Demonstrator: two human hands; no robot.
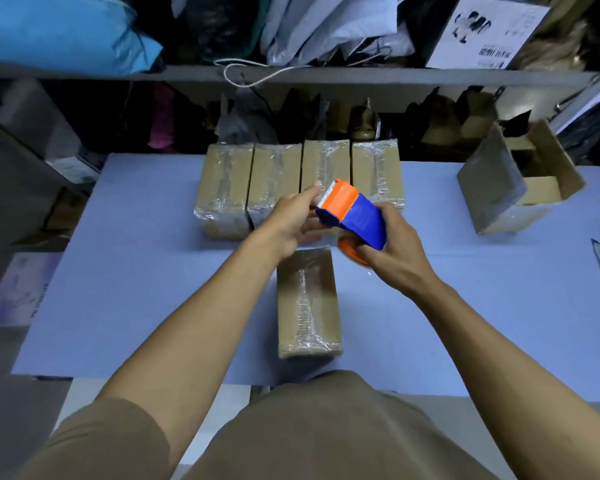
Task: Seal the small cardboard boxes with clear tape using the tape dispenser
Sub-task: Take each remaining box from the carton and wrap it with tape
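Cluttered shelves back the blue worktop (136, 271). My right hand (392, 244) grips the tape dispenser (352, 213) above the near box (307, 303); left hand (291, 223), grip relaxed, touches its blade end. I should draw tape straight.

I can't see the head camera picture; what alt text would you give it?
A person's right hand grips a blue and orange tape dispenser above a blue table while the left hand touches its front edge. One taped cardboard box lies below; four more stand in a row behind.
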